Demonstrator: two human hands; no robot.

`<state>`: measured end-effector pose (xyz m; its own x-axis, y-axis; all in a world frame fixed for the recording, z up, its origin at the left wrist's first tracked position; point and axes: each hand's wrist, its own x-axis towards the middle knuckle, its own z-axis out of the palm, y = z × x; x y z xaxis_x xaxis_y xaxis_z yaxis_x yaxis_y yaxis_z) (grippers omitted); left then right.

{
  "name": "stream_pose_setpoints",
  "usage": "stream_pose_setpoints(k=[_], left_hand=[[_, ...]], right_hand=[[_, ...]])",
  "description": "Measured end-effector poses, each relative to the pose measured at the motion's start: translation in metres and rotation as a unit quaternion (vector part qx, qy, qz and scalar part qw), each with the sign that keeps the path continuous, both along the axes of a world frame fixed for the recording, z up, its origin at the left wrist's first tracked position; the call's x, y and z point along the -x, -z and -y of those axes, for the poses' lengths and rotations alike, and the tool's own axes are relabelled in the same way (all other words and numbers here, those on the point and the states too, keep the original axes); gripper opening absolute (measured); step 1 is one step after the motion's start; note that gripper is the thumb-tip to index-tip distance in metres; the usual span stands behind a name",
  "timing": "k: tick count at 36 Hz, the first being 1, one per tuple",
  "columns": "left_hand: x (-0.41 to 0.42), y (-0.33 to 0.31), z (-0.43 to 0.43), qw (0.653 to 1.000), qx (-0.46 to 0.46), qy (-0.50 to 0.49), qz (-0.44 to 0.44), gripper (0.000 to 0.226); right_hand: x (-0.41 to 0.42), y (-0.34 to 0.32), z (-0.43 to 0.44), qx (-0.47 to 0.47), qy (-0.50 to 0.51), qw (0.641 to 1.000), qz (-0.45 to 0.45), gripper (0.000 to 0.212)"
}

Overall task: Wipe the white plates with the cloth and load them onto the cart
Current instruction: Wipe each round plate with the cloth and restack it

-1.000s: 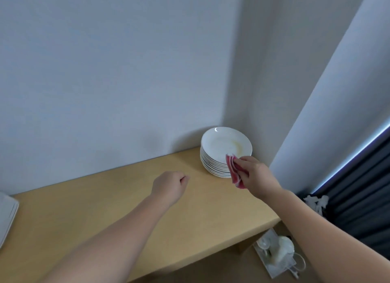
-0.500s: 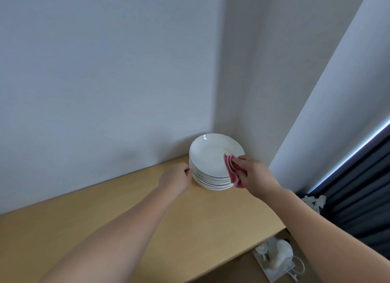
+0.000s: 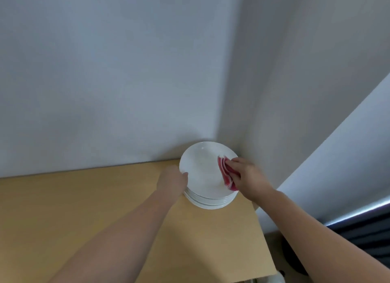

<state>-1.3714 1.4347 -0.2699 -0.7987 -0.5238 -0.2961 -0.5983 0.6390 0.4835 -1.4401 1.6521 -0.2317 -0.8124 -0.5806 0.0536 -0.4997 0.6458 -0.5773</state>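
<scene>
Stack of white plates (image 3: 211, 203) sits at the far right corner of the wooden table (image 3: 84, 209), close against the grey wall (image 3: 105, 71).

Left hand (image 3: 172, 181): a second ago a loose fist over the bare table, well apart from the stack; half a second ago just touching its left side. It now grips the left rim of the top plate (image 3: 200, 168), thumb laid over the edge, fingers hidden beneath.

Right hand (image 3: 248, 177): pinches the folded red cloth (image 3: 225, 174) as before. Earlier the cloth hung at the near right rim. It now lies on the right part of the top plate's face, touching it.

Top plate looks slightly tipped against those below; whether it is clear of the stack, cannot tell.

Dark curtain (image 3: 369, 230) at the near right edge.
</scene>
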Motion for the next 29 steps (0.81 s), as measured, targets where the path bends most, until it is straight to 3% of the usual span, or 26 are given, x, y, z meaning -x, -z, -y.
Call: stream_pose_setpoints(k=[8,19,22,26,29], left_hand=[[0.007,-0.016,-0.008,0.996,0.05,0.025,0.074,0.017],[0.008,-0.022,-0.008,0.998,-0.02,-0.012,0.058,0.02],[0.012,-0.025,-0.007,0.996,-0.071,-0.045,0.027,0.022],[0.014,-0.028,-0.003,0.963,-0.228,-0.13,-0.068,0.02],[0.009,-0.027,-0.003,0.947,-0.256,-0.156,-0.115,0.011]], right_hand=[[0.02,0.002,0.0,-0.005,-0.053,0.998,-0.014,0.028],[0.028,-0.002,0.006,-0.014,-0.079,0.996,-0.05,0.031],[0.028,-0.003,0.008,-0.009,-0.078,0.996,-0.051,0.031],[0.026,-0.005,0.008,0.004,-0.068,0.996,-0.055,0.03],[0.025,-0.007,0.009,0.019,-0.057,0.996,-0.06,0.029]])
